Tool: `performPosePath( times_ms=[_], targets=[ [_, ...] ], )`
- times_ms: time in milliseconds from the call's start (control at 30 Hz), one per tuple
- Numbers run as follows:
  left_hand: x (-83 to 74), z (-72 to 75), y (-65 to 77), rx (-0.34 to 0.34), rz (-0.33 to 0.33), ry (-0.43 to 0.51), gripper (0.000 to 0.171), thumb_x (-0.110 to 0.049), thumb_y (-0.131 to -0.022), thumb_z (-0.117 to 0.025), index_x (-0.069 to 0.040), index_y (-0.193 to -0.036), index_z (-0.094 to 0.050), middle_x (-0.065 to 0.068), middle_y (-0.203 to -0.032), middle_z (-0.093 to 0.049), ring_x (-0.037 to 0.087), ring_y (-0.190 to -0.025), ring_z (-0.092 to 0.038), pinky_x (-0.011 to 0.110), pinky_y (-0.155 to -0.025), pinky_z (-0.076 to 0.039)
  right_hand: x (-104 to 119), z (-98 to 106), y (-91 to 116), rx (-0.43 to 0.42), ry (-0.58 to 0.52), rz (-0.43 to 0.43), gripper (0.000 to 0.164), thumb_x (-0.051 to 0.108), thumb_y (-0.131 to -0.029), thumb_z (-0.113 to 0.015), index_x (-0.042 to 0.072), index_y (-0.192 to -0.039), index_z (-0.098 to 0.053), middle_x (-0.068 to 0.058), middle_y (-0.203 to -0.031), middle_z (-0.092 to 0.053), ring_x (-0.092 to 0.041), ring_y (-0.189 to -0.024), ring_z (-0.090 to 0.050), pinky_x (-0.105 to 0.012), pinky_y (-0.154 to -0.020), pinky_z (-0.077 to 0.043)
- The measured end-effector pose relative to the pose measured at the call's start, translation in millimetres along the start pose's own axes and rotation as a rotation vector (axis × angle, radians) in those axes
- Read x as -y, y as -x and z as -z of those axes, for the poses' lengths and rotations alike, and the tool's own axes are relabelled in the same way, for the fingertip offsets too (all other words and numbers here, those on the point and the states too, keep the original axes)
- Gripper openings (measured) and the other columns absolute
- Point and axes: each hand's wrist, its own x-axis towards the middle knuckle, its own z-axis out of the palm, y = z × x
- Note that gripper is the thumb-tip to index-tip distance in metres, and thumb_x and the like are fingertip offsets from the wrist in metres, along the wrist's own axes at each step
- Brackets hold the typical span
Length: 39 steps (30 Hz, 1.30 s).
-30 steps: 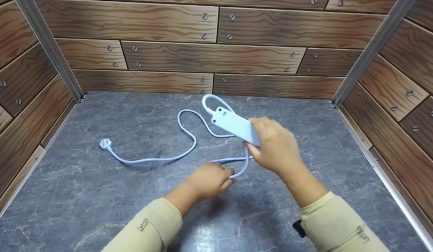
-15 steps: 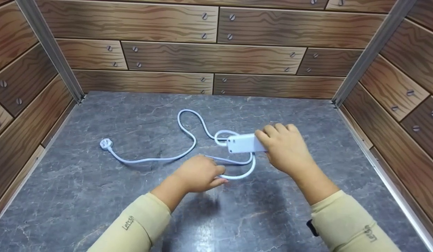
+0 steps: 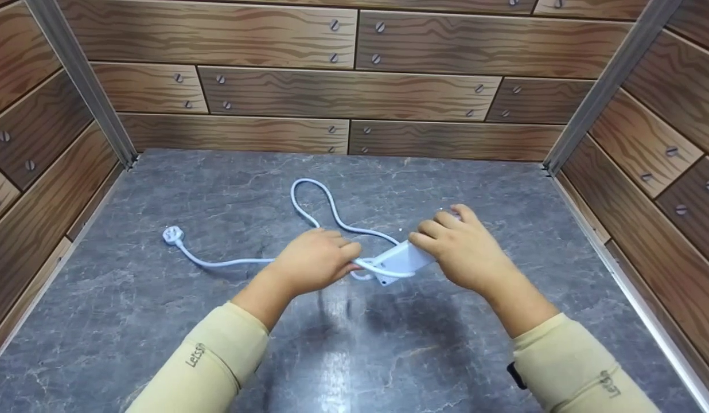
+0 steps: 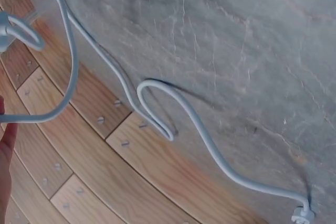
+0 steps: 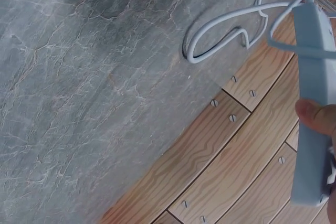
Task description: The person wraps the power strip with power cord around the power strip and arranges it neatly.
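My right hand (image 3: 463, 246) grips a white power strip (image 3: 403, 259) tilted above the grey surface; in the right wrist view the thumb lies along the side of the power strip (image 5: 312, 77). To its left, my left hand (image 3: 314, 258) pinches the white cord (image 3: 383, 269), which passes across the strip's near end. In the left wrist view the held cord (image 4: 68, 77) bends up from the fingertips at the left edge. The rest of the cord curves over the surface to a plug (image 3: 172, 236) lying at the left.
A grey marbled surface (image 3: 217, 321) lies under everything. Wood-patterned walls (image 3: 274, 92) stand at the back and both sides, with metal posts (image 3: 612, 86) at the corners.
The strip has come down and turned so its cord end points toward the near left. My left hand has lifted a little up and left with the cord. The plug stays put.
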Motion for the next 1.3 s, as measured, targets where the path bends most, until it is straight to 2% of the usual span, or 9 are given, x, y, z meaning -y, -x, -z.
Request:
performPosePath(
  times_ms=[233,433,600,767,900,1033,1133,1300],
  targets=[
    [8.7,3.7,-0.5,-0.019,0.054,0.021,0.024,-0.036,-0.09,-0.052,-0.015,-0.079,-0.046,-0.002,-0.07,-0.057,0.02,-0.07,-0.055,0.036,-0.064,-0.044,-1,2,4,0.043,-0.089,0.067,0.046,0.006,-0.071,-0.073,0.025,-0.111,-0.06,0.004,-0.105,-0.061,-0.022,-0.099,-0.053,-0.047,-0.094,-0.033],
    [12.6,1.4,0.1,0.016,0.141,0.099,0.019,-0.03,-0.092,-0.052,-0.013,-0.085,-0.047,0.0,-0.072,-0.055,0.02,-0.069,-0.054,0.037,-0.063,-0.045,-2,-2,11,0.041,-0.356,0.054,0.05,0.012,-0.063,-0.078,0.022,-0.109,-0.061,0.004,-0.104,-0.063,-0.021,-0.099,-0.054,-0.043,-0.091,-0.034],
    [14.7,-4.3,0.0,0.044,0.242,0.219,0.013,-0.025,-0.094,-0.048,-0.013,-0.092,-0.047,0.0,-0.075,-0.053,0.018,-0.069,-0.051,0.036,-0.063,-0.044,-1,-4,13,0.042,-0.6,0.023,0.043,0.018,-0.067,-0.075,0.024,-0.108,-0.062,0.008,-0.102,-0.063,-0.016,-0.096,-0.054,-0.04,-0.087,-0.033],
    [14.9,-9.4,-2.4,0.066,0.34,0.38,0.016,-0.026,-0.097,-0.042,-0.013,-0.101,-0.049,0.003,-0.086,-0.061,0.018,-0.076,-0.056,0.037,-0.068,-0.046,2,0,11,0.033,-0.809,-0.002,0.043,0.018,-0.071,-0.075,0.022,-0.111,-0.061,0.009,-0.106,-0.062,-0.012,-0.097,-0.053,-0.037,-0.083,-0.032],
    [11.7,-15.8,-2.5,0.032,0.42,0.508,0.016,-0.026,-0.098,-0.041,-0.013,-0.102,-0.048,0.003,-0.08,-0.06,0.019,-0.071,-0.055,0.037,-0.067,-0.045,6,5,8,0.006,-0.934,-0.032,0.045,0.013,-0.072,-0.076,0.017,-0.113,-0.058,0.004,-0.107,-0.061,-0.013,-0.095,-0.052,-0.033,-0.081,-0.037],
    [5.4,-23.9,-5.2,-0.002,0.446,0.597,0.01,-0.019,-0.097,-0.042,-0.011,-0.099,-0.047,0.003,-0.075,-0.057,0.02,-0.069,-0.056,0.032,-0.064,-0.046,14,10,4,-0.024,-1.063,-0.072,0.045,0.012,-0.075,-0.074,0.012,-0.116,-0.055,-0.001,-0.109,-0.059,-0.013,-0.096,-0.051,-0.028,-0.082,-0.043],
    [0.7,-26.5,-9.8,0.005,0.463,0.653,0.007,-0.012,-0.095,-0.041,-0.008,-0.097,-0.046,0.005,-0.076,-0.058,0.018,-0.067,-0.057,0.028,-0.06,-0.046,19,14,0,-0.053,-1.116,-0.134,0.045,0.012,-0.077,-0.072,0.012,-0.118,-0.054,-0.001,-0.112,-0.057,-0.013,-0.097,-0.051,-0.028,-0.084,-0.044],
    [-3.6,-25.3,-14.8,0.039,0.508,0.685,0.012,-0.011,-0.095,-0.039,-0.006,-0.099,-0.048,0.003,-0.069,-0.057,0.015,-0.061,-0.055,0.028,-0.059,-0.045,26,17,-3,-0.101,-1.074,-0.241,0.047,0.009,-0.078,-0.072,0.012,-0.12,-0.053,-0.001,-0.113,-0.055,-0.015,-0.094,-0.051,-0.033,-0.079,-0.047]
  ],
)
